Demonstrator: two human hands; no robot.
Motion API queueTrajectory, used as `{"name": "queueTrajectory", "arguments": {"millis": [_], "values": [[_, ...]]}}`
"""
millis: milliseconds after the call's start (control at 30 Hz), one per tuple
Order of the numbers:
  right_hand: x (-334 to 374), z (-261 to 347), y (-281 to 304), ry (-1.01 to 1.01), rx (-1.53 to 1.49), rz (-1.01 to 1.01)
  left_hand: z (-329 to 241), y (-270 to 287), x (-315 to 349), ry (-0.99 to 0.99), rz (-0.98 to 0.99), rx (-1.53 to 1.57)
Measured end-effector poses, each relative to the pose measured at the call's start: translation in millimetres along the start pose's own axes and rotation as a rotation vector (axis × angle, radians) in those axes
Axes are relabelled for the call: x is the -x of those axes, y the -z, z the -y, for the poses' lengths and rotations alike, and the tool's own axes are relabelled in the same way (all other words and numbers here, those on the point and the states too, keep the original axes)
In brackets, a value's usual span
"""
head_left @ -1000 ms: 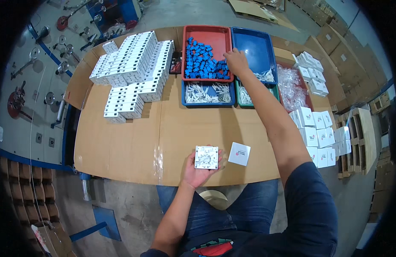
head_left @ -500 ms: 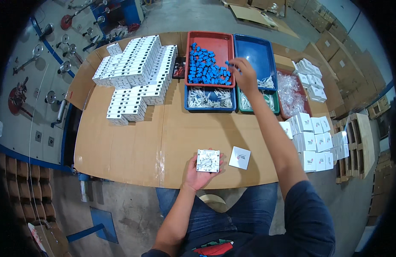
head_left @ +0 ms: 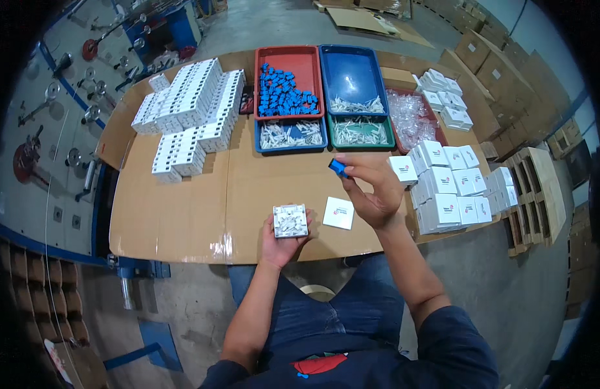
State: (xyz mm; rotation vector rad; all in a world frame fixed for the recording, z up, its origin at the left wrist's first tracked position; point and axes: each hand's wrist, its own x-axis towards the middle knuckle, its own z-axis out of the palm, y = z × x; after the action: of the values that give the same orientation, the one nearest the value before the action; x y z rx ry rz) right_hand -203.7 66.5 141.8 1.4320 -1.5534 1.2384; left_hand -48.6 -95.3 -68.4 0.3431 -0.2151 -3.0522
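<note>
My left hand (head_left: 279, 247) holds a square white housing (head_left: 290, 221) near the table's front edge, its inner side with small parts facing up. Between the thumb and fingers of my right hand (head_left: 376, 188) is a small blue plastic piece (head_left: 338, 168) with a dark end. This hand is raised over the table, to the right of the housing and apart from it. A square white cover (head_left: 338, 213) with small print lies flat between my hands. More blue pieces (head_left: 280, 91) fill part of a red tray (head_left: 288, 57) at the back.
Behind my hands stand blue trays (head_left: 352, 71) and a green tray (head_left: 361, 144) with small white parts. A red bin holds clear plastic bags (head_left: 413, 120). White boxes (head_left: 443, 185) crowd the right side; stacked white units (head_left: 190, 104) cover the back left of the cardboard tabletop (head_left: 177, 220).
My right hand has come back from the trays toward me, carrying the blue piece. The whole view has shifted slightly; my left hand still holds the housing.
</note>
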Motion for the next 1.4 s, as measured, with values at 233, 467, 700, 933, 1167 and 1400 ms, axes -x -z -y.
{"name": "queueTrajectory", "arguments": {"millis": [233, 467, 700, 933, 1167, 1400], "values": [[72, 50, 1, -0.965, -0.648, 0.019, 39, -78, 36, 0.001, 0.060, -0.068], [92, 83, 6, -1.154, -0.798, 0.030, 75, -103, 72, -0.011, -0.035, -0.172], [83, 87, 27, -0.736, -0.330, 0.303, 89, -114, 84, -0.020, -0.072, -0.233], [87, 79, 24, -0.498, -0.201, 0.383, 94, -108, 83, -0.058, -0.079, -0.299], [88, 79, 19, -0.511, -0.187, 0.398, 91, -107, 82, -0.056, -0.083, -0.264], [92, 77, 14, -0.520, -0.186, 0.417, 92, -95, 80, -0.071, -0.043, -0.230]]}}
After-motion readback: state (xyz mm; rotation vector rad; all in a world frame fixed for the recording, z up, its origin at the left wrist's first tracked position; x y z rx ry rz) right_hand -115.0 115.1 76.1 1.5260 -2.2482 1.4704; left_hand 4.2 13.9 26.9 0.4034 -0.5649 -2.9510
